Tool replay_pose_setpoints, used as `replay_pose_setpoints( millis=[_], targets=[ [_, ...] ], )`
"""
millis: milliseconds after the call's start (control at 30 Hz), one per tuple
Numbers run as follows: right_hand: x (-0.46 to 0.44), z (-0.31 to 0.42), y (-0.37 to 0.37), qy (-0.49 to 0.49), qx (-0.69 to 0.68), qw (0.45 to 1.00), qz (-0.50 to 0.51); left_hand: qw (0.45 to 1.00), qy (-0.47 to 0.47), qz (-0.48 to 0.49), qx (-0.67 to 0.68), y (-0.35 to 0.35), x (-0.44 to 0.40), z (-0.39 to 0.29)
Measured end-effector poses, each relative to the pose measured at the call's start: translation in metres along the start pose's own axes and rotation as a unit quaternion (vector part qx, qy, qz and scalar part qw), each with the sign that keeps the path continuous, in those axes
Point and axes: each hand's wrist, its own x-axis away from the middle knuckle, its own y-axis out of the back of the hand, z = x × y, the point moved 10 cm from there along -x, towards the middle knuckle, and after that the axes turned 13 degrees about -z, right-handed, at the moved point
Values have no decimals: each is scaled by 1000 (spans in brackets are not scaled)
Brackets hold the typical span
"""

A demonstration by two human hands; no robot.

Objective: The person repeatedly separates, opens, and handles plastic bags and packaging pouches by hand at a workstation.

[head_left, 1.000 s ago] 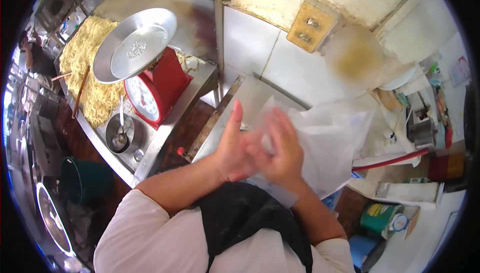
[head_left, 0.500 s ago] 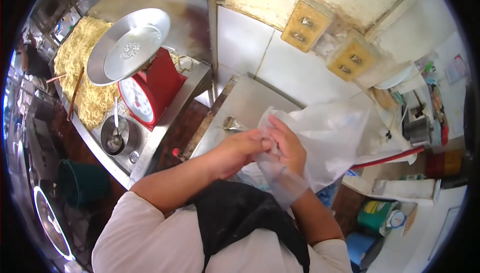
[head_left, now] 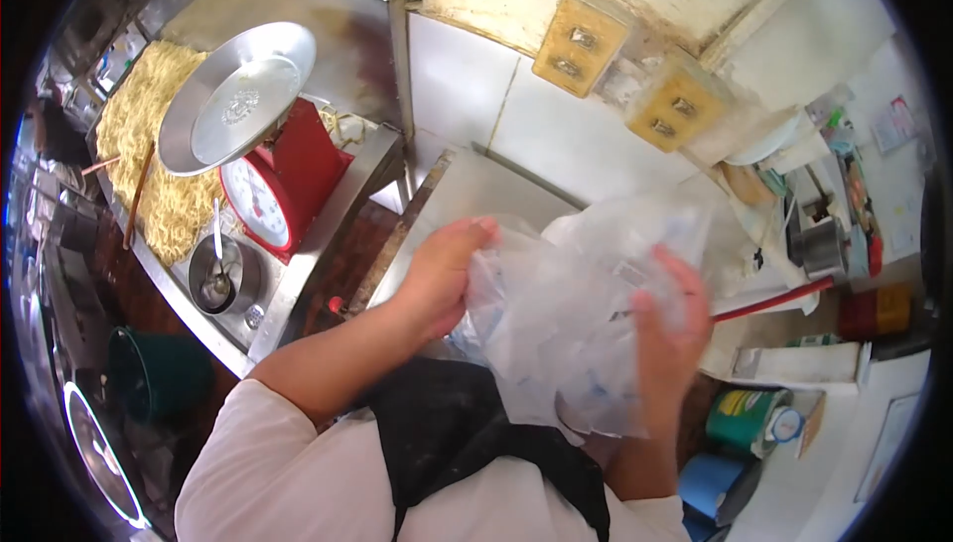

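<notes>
A translucent plastic bag (head_left: 556,314) spreads between my two hands in front of the black apron (head_left: 447,423). My left hand (head_left: 452,274) is closed on its left edge, with thumb and fingers pinching the film. At the bag's right side is my right hand (head_left: 675,329), smeared by motion. Its thumb and fingers stand apart, and the film reaches up to them. More whitish plastic (head_left: 635,219) lies behind the bag, over the metal surface (head_left: 496,190).
To the left, a red dial scale (head_left: 298,175) with a metal pan (head_left: 243,100) stands beside heaped yellow noodles (head_left: 164,135). A metal pot (head_left: 223,269) with a spoon sits near the tray's edge. Sockets (head_left: 583,38) are on the wall; a green bucket (head_left: 159,373) is lower left.
My hands have moved apart, the left one leftward and the right one to the right. The plastic that was bunched between them is now spread out.
</notes>
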Motion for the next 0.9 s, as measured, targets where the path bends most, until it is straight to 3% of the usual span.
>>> replay_pose_setpoints(
  millis=[33,67,133,200,267,300,367,400,433,500,600,667,733,800,900],
  targets=[
    [-5,20,9,-4,-73,996,-44,999,-35,-27,-16,-12,7,-3],
    [-2,40,-7,57,-5,997,60,998,-42,-9,-38,-20,9,1],
    [20,59,-35,175,133,941,257,994,-55,32,-85,-40,14,5],
    [47,6,-61,50,254,891,372,986,-102,85,-105,-64,29,-8],
    [74,-24,-73,32,228,855,464,967,-155,169,-114,-85,39,-28],
    [84,-31,-75,23,214,831,512,945,-225,200,-128,-96,45,-41],
    [94,-25,-72,-49,113,810,573,955,-69,288,-26,-122,51,-31],
    [99,-17,-70,-85,59,795,598,918,46,394,9,-134,58,-20],
    [96,-15,-64,-206,-5,788,581,863,164,477,18,-140,68,-9],
    [70,0,-45,-231,-126,815,516,834,188,515,-68,-113,52,16],
    [16,13,-6,-177,-204,895,354,774,162,596,-138,-108,45,22],
    [-28,6,20,-112,-164,958,206,776,85,611,-130,-147,56,-5],
    [-76,-18,41,-51,-58,994,82,900,86,426,-36,-188,29,-24],
    [-111,-76,51,-35,68,997,31,933,112,338,-50,-191,-39,5],
    [-105,-142,61,-47,163,985,41,973,117,173,-99,-159,-79,37]
  ],
)
